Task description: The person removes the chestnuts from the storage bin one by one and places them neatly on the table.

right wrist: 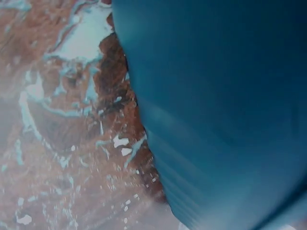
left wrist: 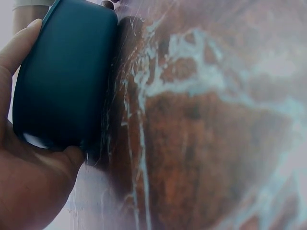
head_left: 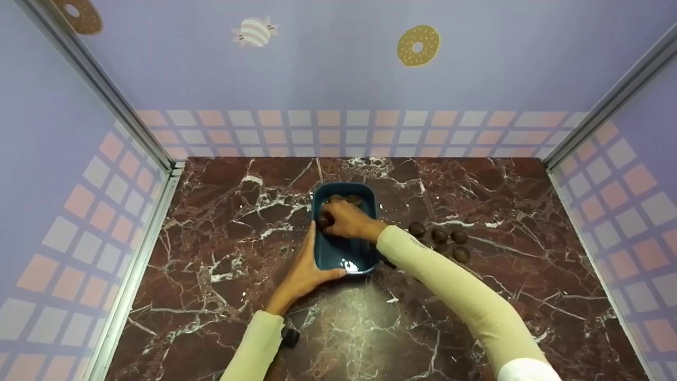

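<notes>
A dark blue rectangular container [head_left: 336, 255] stands on the marble-patterned table, its outside wall [left wrist: 67, 72] large in the left wrist view. My left hand [head_left: 305, 271] holds its near left corner, thumb along the near end and fingers along the left side. Inside the container is my right hand [head_left: 346, 218], fingers curled at a dark brown round ball [head_left: 324, 221] by the left wall. Beyond those fingers, brown pieces [head_left: 353, 200] lie at the far end, partly covered. In the right wrist view the container wall [right wrist: 216, 96] hides the hand.
Several dark brown balls [head_left: 439, 235] lie in a loose group on the table right of the container, beyond the right forearm. Patterned lilac walls [head_left: 338, 79] enclose the table at the back and both sides. The right sleeve [head_left: 449, 286] crosses the table's right half.
</notes>
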